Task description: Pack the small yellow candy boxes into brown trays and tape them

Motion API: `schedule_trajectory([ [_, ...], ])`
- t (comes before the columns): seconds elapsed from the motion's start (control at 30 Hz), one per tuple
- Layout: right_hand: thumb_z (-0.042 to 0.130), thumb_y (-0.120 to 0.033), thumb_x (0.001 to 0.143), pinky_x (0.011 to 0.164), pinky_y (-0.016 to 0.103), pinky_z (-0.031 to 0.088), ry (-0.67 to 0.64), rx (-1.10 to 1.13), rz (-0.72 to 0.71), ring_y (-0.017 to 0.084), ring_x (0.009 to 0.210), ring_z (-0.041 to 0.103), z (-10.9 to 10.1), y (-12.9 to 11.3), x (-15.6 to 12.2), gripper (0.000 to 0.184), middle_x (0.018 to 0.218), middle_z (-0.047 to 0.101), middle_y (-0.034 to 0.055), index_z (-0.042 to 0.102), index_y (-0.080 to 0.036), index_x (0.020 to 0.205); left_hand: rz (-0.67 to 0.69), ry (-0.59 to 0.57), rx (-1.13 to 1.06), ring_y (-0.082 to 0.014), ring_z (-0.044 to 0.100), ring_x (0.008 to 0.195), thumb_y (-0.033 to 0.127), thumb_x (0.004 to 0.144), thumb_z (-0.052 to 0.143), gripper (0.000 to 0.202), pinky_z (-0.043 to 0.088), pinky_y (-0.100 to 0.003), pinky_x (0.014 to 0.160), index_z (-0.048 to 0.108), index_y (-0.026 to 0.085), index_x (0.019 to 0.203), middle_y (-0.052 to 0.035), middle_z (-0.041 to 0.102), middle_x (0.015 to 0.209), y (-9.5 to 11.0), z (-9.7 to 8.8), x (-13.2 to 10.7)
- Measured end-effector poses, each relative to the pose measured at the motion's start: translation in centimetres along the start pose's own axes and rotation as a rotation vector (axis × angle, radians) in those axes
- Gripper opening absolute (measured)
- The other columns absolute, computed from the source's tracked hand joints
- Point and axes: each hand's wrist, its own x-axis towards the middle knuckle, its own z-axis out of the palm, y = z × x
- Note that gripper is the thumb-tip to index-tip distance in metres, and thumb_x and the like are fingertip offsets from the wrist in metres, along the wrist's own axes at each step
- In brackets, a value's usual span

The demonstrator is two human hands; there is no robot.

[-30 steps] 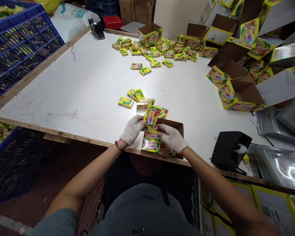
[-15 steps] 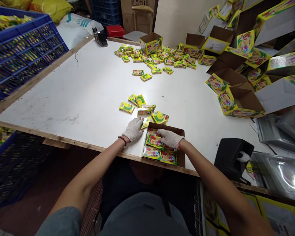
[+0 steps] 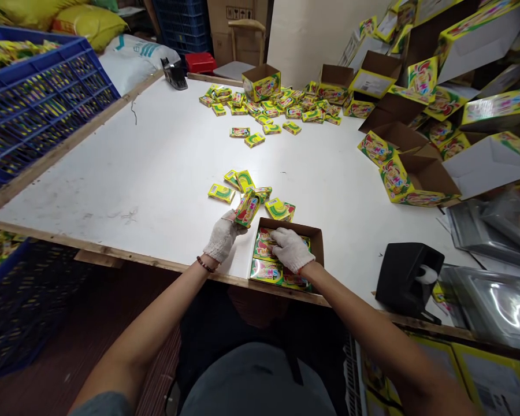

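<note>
My left hand, in a white knit glove, holds a small yellow-green candy box by its lower end, tilted up off the table. An open carton lies at the table's front edge, with several like boxes set in rows, printed faces up. My gloved right hand reaches into it, fingers apart and bent down over the upper rows, touching the boxes; its fingertips are partly hidden. Several loose candy boxes lie just beyond my left hand, and others lie behind the carton.
A heap of candy boxes spreads along the table's far side. Empty cartons pile up at right. A black tape dispenser and clear plastic trays stand at front right. A blue crate flanks the table's left.
My left hand has picked up a candy box from beside the carton and drawn slightly left. My right hand has shifted slightly left and down over the packed boxes.
</note>
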Motion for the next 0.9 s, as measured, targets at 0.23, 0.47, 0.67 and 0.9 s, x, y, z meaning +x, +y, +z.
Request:
schedule_trajectory([
  [0.23, 0.047, -0.041, 0.092, 0.086, 0.037, 0.055, 0.205, 0.819, 0.085, 0.023, 0.099, 0.065, -2.7, -1.2, 0.6, 0.047, 0.116, 0.068, 0.0098, 0.051, -0.018, 0.134, 0.155, -0.262, 0.232, -0.0203, 0.064, 0.092, 0.057, 0.086, 0.057, 0.046, 0.052, -0.035, 0.085, 0.067, 0.015, 0.1, -0.0092, 0.07, 0.103, 1.4, 4.1, -2.4],
  [0.47, 0.054, -0.024, 0.081, 0.095, 0.043, 0.052, 0.111, 0.662, 0.089, 0.024, 0.103, 0.065, -3.1, 2.2, 0.6, 0.042, 0.113, 0.069, 0.0073, 0.057, -0.02, 0.122, 0.267, -0.011, 0.44, -0.0212, 0.063, 0.098, 0.045, 0.087, 0.056, 0.036, 0.051, -0.035, 0.088, 0.065, 0.017, 0.109, -0.0089, 0.069, 0.105, 0.5, 3.1, -0.7],
  [0.67, 0.053, -0.031, 0.088, 0.084, 0.042, 0.057, 0.18, 0.628, 0.099, 0.025, 0.096, 0.065, -3.2, 0.9, -0.9, 0.057, 0.118, 0.065, 0.0135, 0.04, -0.019, 0.142, 0.265, -0.231, 0.599, -0.021, 0.067, 0.094, 0.025, 0.08, 0.066, 0.034, 0.053, -0.036, 0.088, 0.065, 0.018, 0.114, -0.0075, 0.072, 0.106, 0.6, 4.4, -2.0],
  [0.9, 0.057, -0.013, 0.082, 0.106, 0.047, 0.036, 0.135, -0.269, -0.284, 0.032, 0.126, 0.047, -7.1, 0.9, -2.3, 0.044, 0.136, 0.056, 0.0139, 0.062, -0.021, 0.125, 0.278, -0.395, 0.74, -0.0236, 0.068, 0.093, 0.026, 0.085, 0.061, 0.029, 0.055, -0.037, 0.09, 0.073, 0.021, 0.111, -0.0039, 0.076, 0.095, 2.3, 5.0, -0.8],
])
